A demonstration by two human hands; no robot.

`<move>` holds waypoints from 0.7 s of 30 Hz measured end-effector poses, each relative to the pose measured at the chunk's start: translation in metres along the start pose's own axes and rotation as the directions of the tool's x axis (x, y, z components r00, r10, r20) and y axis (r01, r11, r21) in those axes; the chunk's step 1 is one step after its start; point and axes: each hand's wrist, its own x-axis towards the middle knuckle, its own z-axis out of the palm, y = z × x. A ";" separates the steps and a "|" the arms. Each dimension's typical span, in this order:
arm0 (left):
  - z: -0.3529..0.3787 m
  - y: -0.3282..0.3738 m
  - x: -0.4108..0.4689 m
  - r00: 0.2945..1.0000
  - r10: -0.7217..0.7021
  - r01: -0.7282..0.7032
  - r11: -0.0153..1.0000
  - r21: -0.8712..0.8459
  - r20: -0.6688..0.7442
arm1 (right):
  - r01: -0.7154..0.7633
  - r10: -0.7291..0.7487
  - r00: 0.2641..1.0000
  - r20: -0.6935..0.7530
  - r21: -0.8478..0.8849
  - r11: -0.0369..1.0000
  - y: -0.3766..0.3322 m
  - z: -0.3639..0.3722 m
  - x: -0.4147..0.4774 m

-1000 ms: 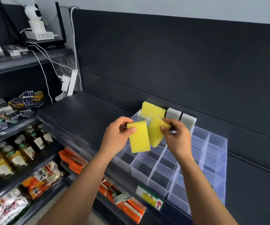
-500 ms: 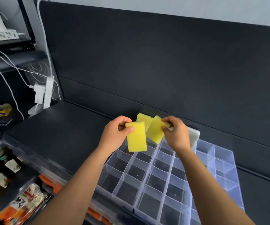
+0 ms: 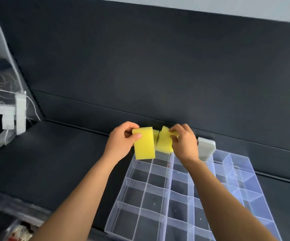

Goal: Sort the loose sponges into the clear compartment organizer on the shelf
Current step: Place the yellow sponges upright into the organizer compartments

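My left hand (image 3: 120,146) grips a yellow sponge (image 3: 144,145) upright above the far left corner of the clear compartment organizer (image 3: 160,190). Beside it my right hand (image 3: 185,145) pinches a second yellow sponge (image 3: 164,142), tilted, over the organizer's back row. Between the two a sliver of another yellow sponge (image 3: 155,135) shows, standing in the back row. A white sponge (image 3: 206,150) stands in the back row to the right of my right hand. Most compartments hold nothing.
The organizer lies on a dark shelf (image 3: 59,153) against a dark back panel (image 3: 158,75). White plugs and cables (image 3: 13,115) hang at the left. Packaged goods (image 3: 18,232) show on a lower shelf at the bottom left.
The camera has swung right and closer, so the left shelves left the view. Both hands moved back towards the organizer's far row, and the right sponge turned more upright.
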 end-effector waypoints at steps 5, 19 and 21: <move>0.002 0.000 0.011 0.999 0.041 -0.041 0.999 -0.003 -0.026 | 0.044 -0.043 0.999 0.027 -0.046 0.998 0.004 0.004 -0.006; 0.029 -0.004 0.031 0.955 0.294 -0.287 0.913 0.290 0.019 | 0.122 -0.112 0.991 0.066 -0.162 0.979 0.013 0.017 -0.016; 0.033 -0.010 0.033 0.952 0.302 -0.299 0.895 0.330 0.045 | 0.115 -0.104 0.992 0.070 -0.171 0.978 0.016 0.017 -0.017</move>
